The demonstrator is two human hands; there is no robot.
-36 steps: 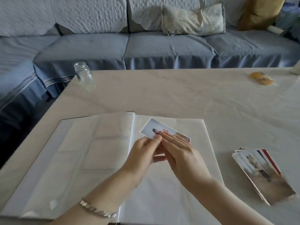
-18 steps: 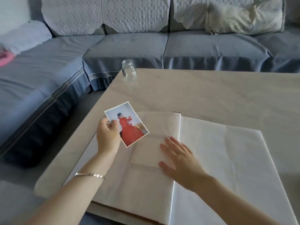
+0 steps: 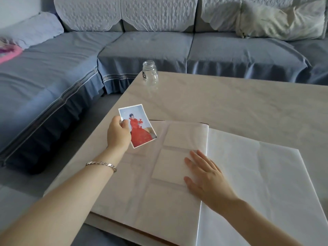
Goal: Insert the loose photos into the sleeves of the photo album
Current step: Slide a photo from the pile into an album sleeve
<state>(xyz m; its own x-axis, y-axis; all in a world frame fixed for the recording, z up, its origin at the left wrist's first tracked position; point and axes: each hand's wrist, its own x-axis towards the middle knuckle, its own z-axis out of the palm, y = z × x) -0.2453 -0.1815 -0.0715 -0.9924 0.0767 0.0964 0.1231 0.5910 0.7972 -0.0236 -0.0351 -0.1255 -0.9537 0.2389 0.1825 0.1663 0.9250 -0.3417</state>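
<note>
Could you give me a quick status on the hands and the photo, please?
Left hand grips the red-dress photo by the album. Right hand flat on its left page, fingers straight. Photo not yet sleeved; glass jar stands well clear.

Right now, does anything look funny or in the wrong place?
Just the glass jar: it stands lidless at the very corner of the table, close to the edge. Nothing is spilled or torn.

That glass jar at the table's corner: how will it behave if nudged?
The glass jar looks empty, so probably light and quick to slide on the smooth table. Upright and taller than wide, it may tip if pushed high. Near the edge, a fall would likely break it.
</note>
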